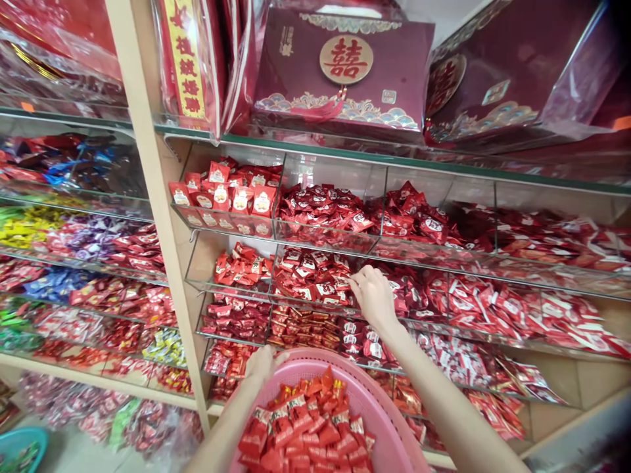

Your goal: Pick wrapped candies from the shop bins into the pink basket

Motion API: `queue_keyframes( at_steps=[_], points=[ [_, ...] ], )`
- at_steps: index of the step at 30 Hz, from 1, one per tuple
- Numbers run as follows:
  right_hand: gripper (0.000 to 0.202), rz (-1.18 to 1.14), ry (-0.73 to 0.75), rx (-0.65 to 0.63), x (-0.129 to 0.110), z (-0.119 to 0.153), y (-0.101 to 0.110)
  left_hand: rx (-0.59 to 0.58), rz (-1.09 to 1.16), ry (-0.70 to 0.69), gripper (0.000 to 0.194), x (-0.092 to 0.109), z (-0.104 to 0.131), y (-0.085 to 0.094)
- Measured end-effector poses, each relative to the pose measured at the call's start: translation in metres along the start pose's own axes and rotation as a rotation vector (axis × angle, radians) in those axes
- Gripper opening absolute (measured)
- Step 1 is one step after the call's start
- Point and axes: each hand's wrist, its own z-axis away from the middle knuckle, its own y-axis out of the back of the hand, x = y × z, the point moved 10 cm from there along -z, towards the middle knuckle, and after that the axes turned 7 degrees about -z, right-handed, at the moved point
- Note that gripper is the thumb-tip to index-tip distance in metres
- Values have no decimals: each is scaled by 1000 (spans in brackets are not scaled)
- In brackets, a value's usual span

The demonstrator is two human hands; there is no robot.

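My left hand [263,365] is closed over the far left rim of a pink plastic basket [394,430]. Inside the basket lies a heap of small red wrapped candies [308,427]. My right hand [373,295] is stretched out to the second row of clear bins, its fingertips pinched together at the right edge of a pile of red-and-white candy packets [315,276]. Whatever is between those fingertips is too small to make out. Darker red packets [407,295] lie just right of that hand.
Clear-fronted bins [325,236] of red packets rise in tiers below a glass shelf [345,150]. Purple gift bags [296,72] stand on the shelf. A wooden upright [158,197] divides off more candy bins at left. Bagged candies [108,414] and a turquoise basin [37,440] sit low at left.
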Motion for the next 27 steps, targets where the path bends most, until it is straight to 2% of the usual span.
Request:
queue_keyframes(
  at_steps=[4, 8, 11, 13, 17, 21, 23, 27],
  points=[
    [34, -513, -197, 86, 20, 13, 10, 29, -7, 1, 48, -2, -1, -2],
    [34, -958, -441, 34, 30, 38, -6, 35, -8, -3, 46, -1, -1, -2],
    [32, -1066, -542, 5, 24, 59, -12, 37, -23, -10, 47, 0, 0, -1],
    [31, -1057, -544, -33, 15, 72, -13, 27, -31, -12, 48, 2, 1, 0],
    [28, -1027, -459, -246, -22, 106, -29, -6, -13, 19, 51, 2, 4, 0],
    [24, -1047, -481, -572, -66, 170, -71, 4, -32, 28, 53, 1, 4, 1],
    [26, -1120, -600, -759, -84, 215, -100, 3, -39, 17, 54, 1, 3, -2],
    [32, -1238, -1003, -1017, -103, 304, -144, 3, -44, 5, 54, 1, 1, -6]
  ],
)
